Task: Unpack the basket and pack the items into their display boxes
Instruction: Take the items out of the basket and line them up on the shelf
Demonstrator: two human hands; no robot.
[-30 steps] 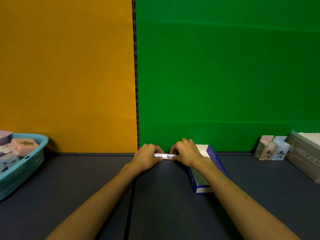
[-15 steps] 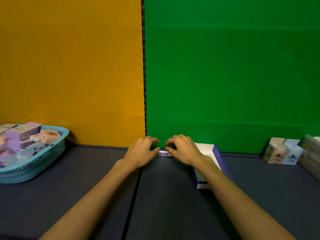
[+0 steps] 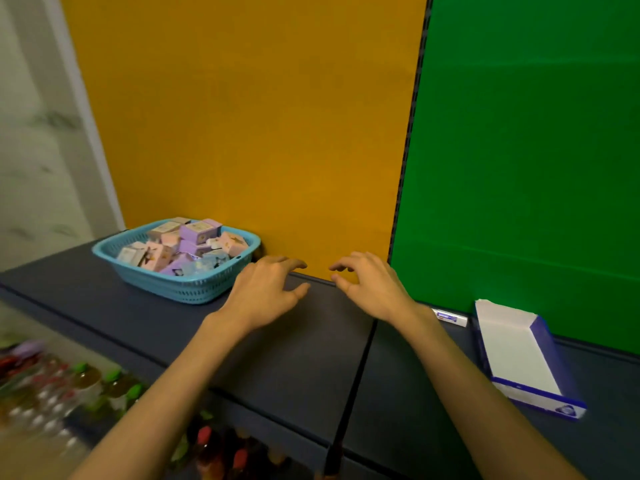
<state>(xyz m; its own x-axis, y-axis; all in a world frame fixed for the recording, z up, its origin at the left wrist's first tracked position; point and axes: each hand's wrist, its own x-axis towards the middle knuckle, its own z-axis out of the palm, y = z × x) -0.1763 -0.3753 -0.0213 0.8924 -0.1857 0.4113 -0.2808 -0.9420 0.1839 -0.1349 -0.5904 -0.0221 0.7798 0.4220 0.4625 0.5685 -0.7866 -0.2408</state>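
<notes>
Reaching toward blue basket [image 3: 180, 268] at worktop [image 3: 304, 341] back left; left hand [image 3: 266, 292] and right hand [image 3: 370, 289] both released, fingers spread, grasping nothing. Basket still full of small cartons. Display box [image 3: 512, 351] lies empty, well apart on right.

Risk, my judgement: rushed grab tumbles piled cartons over rim; long carry invites drop.

Versus earlier: hands let go small white strip [image 3: 448, 317], now beside box; view swung left.

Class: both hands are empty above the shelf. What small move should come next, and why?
Probably the left hand should reach to the turquoise plastic basket and take one small pastel carton. Both it and the right hand hold nothing, the basket is full, and the white-and-blue open display box is empty.
</notes>
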